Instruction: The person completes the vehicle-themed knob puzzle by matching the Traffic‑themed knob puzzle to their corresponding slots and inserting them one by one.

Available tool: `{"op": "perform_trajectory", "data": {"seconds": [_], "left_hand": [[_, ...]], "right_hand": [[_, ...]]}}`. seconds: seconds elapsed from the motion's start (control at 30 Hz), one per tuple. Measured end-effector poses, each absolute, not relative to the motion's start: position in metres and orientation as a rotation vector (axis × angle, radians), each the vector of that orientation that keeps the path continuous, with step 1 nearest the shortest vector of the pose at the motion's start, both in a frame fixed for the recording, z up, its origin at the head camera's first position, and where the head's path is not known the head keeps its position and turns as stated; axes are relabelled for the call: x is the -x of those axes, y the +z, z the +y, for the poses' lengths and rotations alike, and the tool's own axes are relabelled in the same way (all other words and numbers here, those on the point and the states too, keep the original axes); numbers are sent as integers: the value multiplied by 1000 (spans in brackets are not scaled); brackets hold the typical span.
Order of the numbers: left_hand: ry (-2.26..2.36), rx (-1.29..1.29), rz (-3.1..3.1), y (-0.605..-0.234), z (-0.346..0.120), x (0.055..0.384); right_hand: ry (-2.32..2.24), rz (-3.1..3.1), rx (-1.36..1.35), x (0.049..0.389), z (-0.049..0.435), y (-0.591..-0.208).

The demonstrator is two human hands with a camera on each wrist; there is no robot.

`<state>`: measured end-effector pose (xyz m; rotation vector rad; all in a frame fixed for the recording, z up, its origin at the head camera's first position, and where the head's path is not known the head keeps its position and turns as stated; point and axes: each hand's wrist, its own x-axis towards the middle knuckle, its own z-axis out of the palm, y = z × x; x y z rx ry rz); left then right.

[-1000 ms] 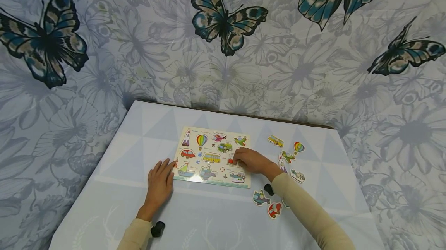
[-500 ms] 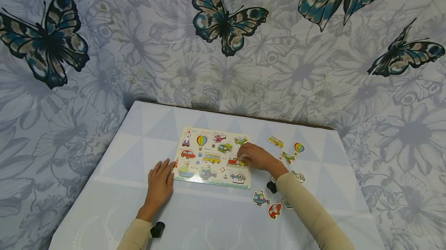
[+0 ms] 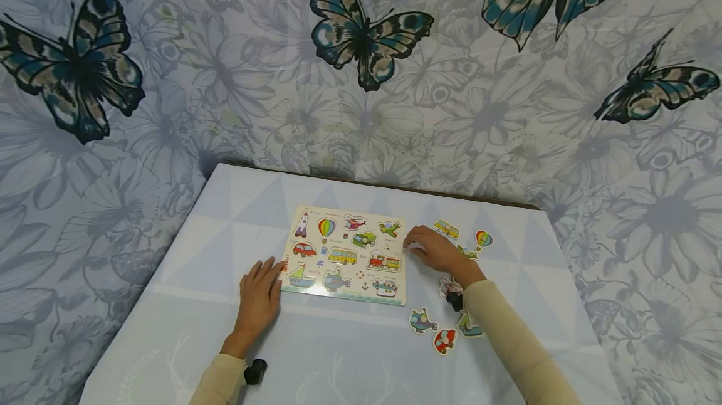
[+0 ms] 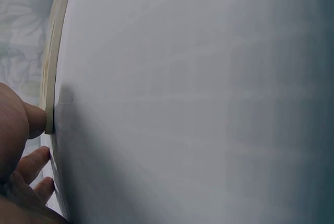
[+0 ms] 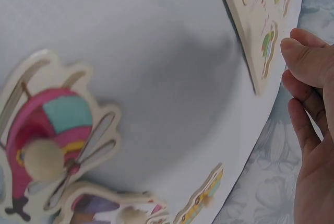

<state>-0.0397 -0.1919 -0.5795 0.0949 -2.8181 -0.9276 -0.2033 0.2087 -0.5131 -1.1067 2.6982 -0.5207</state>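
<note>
A cream wooden puzzle board (image 3: 369, 242) with vehicle pictures lies on the table in the head view. My left hand (image 3: 261, 298) rests at its left edge with the fingers extended; in the left wrist view the thumb (image 4: 35, 121) touches the board's side. Just past the right edge, my right hand (image 3: 437, 251) hovers, fingers loosely bent and nothing between them. Beneath and around it lie loose knobbed pieces: a bus (image 3: 446, 228), a hot-air balloon (image 3: 484, 239), a green plane (image 3: 465, 251) partly covered by the hand, and a pink helicopter (image 5: 57, 125).
Nearer the front lie a blue helicopter piece (image 3: 422, 321), a red car piece (image 3: 444, 341) and a sailboat piece (image 3: 468, 326) partly under the right sleeve. A black wrist device (image 3: 256, 372) sits by the left cuff. A butterfly-patterned wall covering (image 3: 372, 129) rises behind the table (image 3: 197, 254).
My right hand has lifted off the train picture and moved right, beyond the board's edge, uncovering the train and the green plane picture. The left hand has stayed still.
</note>
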Motion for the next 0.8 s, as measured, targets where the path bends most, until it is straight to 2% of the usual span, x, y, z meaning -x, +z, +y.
{"op": "perform_trajectory", "data": {"seconds": [0.8], "left_hand": [[-956,-105,-2796,-580,-192,40]], "right_hand": [[-591,2775,936,213,269,-525]]}}
